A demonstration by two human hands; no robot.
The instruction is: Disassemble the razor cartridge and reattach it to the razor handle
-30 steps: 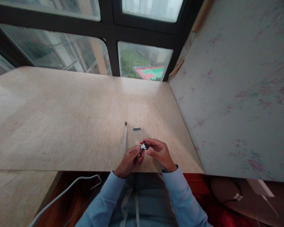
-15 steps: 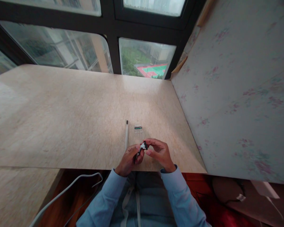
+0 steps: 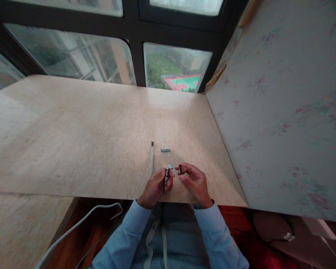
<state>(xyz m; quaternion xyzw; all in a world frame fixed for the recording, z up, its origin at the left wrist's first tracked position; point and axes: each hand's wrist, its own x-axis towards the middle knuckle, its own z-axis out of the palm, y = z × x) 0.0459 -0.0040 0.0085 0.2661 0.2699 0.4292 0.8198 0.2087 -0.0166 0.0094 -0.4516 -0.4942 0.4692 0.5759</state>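
Bare hands at work over a pale marbled tabletop [image 3: 86, 142], seen from above. My left hand [image 3: 156, 185] grasps a razor handle [image 3: 167, 173], the thumb and fingers closed about its dark grip; the silver neck projects beyond them, tilted toward the far side. My right hand [image 3: 196, 183] pinches a small dark razor cartridge [image 3: 180, 169] between thumb and fingertips, its long side pointing roughly from near to far. The cartridge lies just right of the silver neck, with a narrow gap between the two. Both parts are held close together near the front edge of the tabletop, in the right half of the surface.

Just beyond my hands, a clear plastic case [image 3: 165, 155] rests on the tabletop, with a dark and green strip [image 3: 165, 151] along its far part; the strip is too small to identify with certainty. To the left of the case lies a slim white rod [image 3: 151, 158] with a dark tip at its far end, its near end close to my left hand. At the far side stands a dark-framed window [image 3: 168, 26]; to the right, a flower-patterned wall [image 3: 282, 93]. At near left, a white cable [image 3: 84, 218] curves below the tabletop's edge
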